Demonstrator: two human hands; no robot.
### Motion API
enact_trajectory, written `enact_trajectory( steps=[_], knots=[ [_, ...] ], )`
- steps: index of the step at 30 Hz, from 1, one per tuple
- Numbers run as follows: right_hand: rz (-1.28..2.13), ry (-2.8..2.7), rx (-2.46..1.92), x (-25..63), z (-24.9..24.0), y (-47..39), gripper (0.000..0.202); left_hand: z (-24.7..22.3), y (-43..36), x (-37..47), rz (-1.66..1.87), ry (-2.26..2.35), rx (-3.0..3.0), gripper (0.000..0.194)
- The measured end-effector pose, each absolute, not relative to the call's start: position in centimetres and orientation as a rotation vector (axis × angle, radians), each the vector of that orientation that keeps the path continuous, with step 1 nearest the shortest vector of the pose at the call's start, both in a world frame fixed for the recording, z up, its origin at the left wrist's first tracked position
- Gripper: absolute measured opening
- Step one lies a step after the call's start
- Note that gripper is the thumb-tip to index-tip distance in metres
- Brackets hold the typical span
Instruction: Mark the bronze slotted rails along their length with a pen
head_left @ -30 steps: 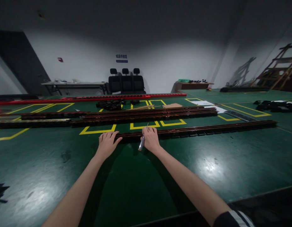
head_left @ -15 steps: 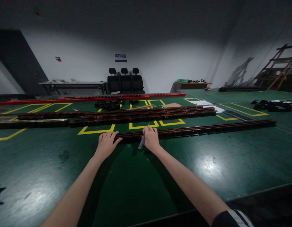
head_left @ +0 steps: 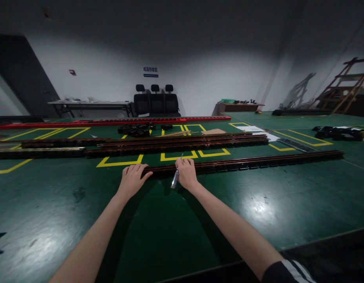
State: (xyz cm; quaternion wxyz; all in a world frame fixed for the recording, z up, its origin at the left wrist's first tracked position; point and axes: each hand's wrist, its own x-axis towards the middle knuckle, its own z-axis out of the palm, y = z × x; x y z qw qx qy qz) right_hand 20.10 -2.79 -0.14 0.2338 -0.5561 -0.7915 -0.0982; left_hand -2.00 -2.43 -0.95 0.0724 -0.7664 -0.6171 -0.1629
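Note:
A long dark rail [head_left: 258,160] lies across the green floor, running from the middle out to the right. My left hand [head_left: 132,180] rests flat on the rail's left end, fingers spread over it. My right hand [head_left: 186,173] sits on the rail a little to the right and grips a small silvery screwdriver-like tool [head_left: 175,179], whose handle sticks out toward me and whose tip points up and away.
More long dark rails [head_left: 158,144] lie in rows farther back, over yellow floor markings [head_left: 119,162]. A red beam [head_left: 117,122], black parts [head_left: 136,130], a row of black seats [head_left: 156,103], a table [head_left: 90,104] and wooden frames [head_left: 347,84] stand beyond.
Both hands stay on the rail's left end. The tool in my right hand has tilted slightly; the view has shifted a little.

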Motion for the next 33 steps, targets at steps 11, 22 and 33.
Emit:
enact_trajectory(
  steps=[11, 22, 33],
  knots=[
    [-0.215, -2.126, -1.491, 20.4, -0.4, -2.7, 0.019, -0.7, -2.4, -2.2, -0.719, -1.859, -2.371, 0.042],
    [-0.158, -1.964, -1.346, 21.5, -1.1, -2.0, 0.018, -0.8, -2.2, -2.6, -1.145, -2.125, -2.213, 0.032],
    [0.090, -1.808, -1.108, 21.2, -1.6, -1.0, 0.012, -0.4, -1.6, -4.1, -1.776, -2.570, -1.939, 0.027]
  ],
)
